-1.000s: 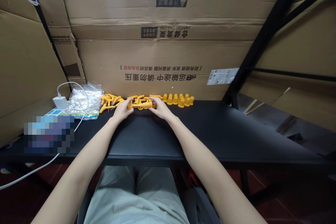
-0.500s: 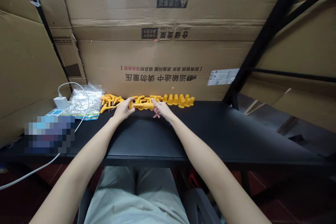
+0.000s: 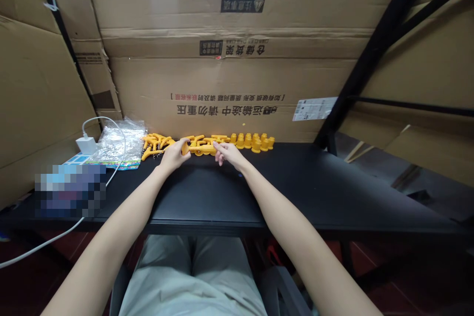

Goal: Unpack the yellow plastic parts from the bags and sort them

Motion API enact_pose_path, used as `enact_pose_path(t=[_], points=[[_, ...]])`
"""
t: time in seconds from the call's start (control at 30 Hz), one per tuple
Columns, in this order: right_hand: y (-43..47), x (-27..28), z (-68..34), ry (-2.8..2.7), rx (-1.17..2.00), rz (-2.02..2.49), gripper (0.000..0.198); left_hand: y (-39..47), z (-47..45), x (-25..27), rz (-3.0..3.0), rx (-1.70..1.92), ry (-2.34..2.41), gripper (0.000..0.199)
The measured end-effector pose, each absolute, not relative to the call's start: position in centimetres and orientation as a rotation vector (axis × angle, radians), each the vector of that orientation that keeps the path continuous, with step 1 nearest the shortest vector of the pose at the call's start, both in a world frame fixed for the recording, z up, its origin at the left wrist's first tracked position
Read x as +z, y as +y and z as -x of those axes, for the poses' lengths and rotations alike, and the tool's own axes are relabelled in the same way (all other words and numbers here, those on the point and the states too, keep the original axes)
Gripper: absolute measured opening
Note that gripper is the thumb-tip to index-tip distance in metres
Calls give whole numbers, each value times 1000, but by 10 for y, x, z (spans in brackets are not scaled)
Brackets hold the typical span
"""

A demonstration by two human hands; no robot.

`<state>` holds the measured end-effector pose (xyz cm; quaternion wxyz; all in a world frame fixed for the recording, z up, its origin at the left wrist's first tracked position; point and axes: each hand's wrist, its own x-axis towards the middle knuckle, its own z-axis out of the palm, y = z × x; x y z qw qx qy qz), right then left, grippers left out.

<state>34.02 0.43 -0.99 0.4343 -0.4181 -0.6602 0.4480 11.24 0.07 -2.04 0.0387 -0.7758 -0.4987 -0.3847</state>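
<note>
My left hand [image 3: 175,154] is closed on the left end of a yellow plastic handle-like part [image 3: 202,149], which lies roughly level above the back of the table. At its right end, my right hand [image 3: 228,154] pinches it between thumb and fingers. The exact kind of part is too small to tell. Left of my left hand is a heap of yellow T-shaped handles [image 3: 151,147] with dark coiled springs or screws on some. More yellow parts [image 3: 219,138] lie behind the held one. Several yellow cup-shaped caps [image 3: 256,144] stand right of my right hand.
The black tabletop [image 3: 207,192] ends at a cardboard wall [image 3: 229,74]. At left are clear plastic bags [image 3: 120,143], a white charger [image 3: 86,145] with a cable, and a blurred-out item [image 3: 70,190]. A black metal post [image 3: 365,59] rises at right.
My right hand's fingers have curled in closer around the right end of the yellow part. My left hand stays in place.
</note>
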Motion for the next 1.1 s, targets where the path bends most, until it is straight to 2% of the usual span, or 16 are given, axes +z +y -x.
enact_pose_path(t=[0.17, 0.33, 0.43, 0.57, 0.7, 1.1], points=[[1, -10, -334, -1530, 1044, 1236, 62, -3, -118, -21, 2377, -1174, -1515, 39], [2, -6, -334, -1486, 1160, 1329, 65, -1, -119, -24, 2382, -1157, -1565, 38], [4, -4, -338, -1448, 1195, 1302, 62, 1, -118, -26, 2420, -1158, -1560, 39], [7, -8, -342, -1547, 1146, 1169, 43, 3, -114, -28, 2445, -1140, -1589, 38], [11, -15, -344, -1688, 1071, 1037, 50, 3, -111, -27, 2449, -1142, -1594, 37], [11, -17, -340, -1675, 1031, 1055, 48, -1, -111, -25, 2447, -1224, -1601, 34]])
